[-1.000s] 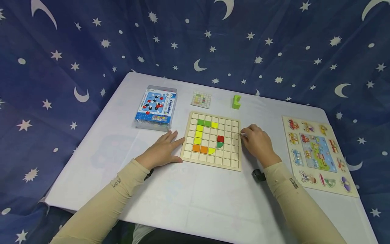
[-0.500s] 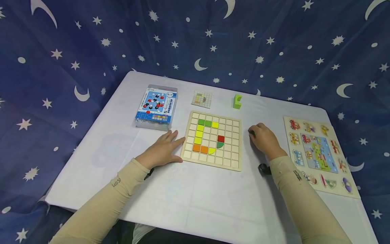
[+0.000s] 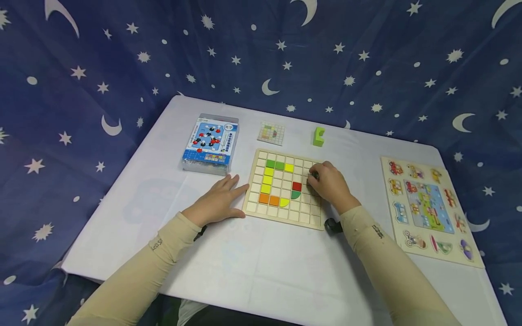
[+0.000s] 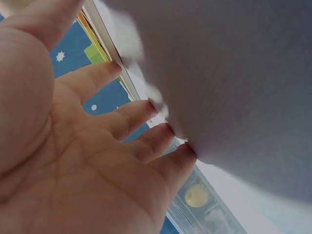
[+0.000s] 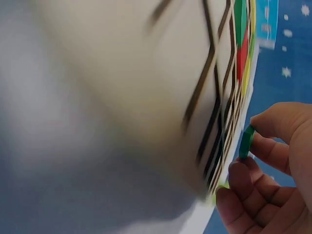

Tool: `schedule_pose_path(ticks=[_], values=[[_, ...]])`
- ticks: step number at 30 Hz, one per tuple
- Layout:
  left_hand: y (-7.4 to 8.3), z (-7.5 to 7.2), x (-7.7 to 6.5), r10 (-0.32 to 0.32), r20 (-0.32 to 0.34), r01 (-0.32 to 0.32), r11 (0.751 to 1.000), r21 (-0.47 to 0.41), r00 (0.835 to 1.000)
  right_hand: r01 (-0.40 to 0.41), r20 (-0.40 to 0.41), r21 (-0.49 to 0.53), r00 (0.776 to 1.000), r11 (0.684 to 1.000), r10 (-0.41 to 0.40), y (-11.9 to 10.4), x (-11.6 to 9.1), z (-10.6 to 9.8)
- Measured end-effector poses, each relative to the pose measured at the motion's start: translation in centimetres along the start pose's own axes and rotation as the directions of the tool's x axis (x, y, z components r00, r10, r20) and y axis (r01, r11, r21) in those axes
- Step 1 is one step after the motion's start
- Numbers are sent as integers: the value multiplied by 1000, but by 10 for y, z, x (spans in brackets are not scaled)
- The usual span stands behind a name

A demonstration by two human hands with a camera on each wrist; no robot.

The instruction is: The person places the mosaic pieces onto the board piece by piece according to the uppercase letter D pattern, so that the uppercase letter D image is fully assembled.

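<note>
A wooden grid board (image 3: 281,214) lies mid-table with green, yellow, orange and red square tiles in its cells. Quarter-round tiles, one green (image 3: 295,194) and one yellow, also fill cells. My left hand (image 3: 216,201) lies on the table with fingers spread, its index fingertip at the board's left edge. Over the right part of the board, my right hand (image 3: 332,185) pinches a small green tile (image 5: 247,141) between thumb and fingers. In the head view that tile is mostly hidden by the fingers.
Behind the board are a small pattern card (image 3: 272,133) and a notched light-green block (image 3: 318,137). A clear-topped molecule-model box (image 3: 210,145) stands at the back left. A vehicle puzzle board (image 3: 430,206) lies at the right table edge.
My right hand first moves right, away from the board's edge, then comes back left over the board with a green tile showing in its fingers. The left hand stays put.
</note>
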State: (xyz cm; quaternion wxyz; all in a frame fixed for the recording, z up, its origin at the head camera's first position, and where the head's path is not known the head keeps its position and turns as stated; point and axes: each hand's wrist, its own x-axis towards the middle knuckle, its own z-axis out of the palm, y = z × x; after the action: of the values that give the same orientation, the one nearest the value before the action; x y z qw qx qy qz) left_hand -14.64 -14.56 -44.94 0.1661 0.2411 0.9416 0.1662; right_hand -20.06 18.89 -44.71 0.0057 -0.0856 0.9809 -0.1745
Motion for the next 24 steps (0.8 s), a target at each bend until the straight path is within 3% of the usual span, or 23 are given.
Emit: schedule_pose_path(ticks=[7,13,20,24], values=[[1,0,-1,3,-4,-3,1000,-2,1000,6,31,-38,1000,999,-5,-24,14,13],[0,0,-1,7,-3,-7,1000,-4,1000,9,54,-42,999,999,-6,-26,13,12],[0,0,-1,1,-6,-1,1000,-6,1000,142,108,-50,985,989,-136,-19,7,5],[0,1,-1,4,-7,-4,1000,-8,1000,162,122,-62,981,985,-154,-18,5,4]])
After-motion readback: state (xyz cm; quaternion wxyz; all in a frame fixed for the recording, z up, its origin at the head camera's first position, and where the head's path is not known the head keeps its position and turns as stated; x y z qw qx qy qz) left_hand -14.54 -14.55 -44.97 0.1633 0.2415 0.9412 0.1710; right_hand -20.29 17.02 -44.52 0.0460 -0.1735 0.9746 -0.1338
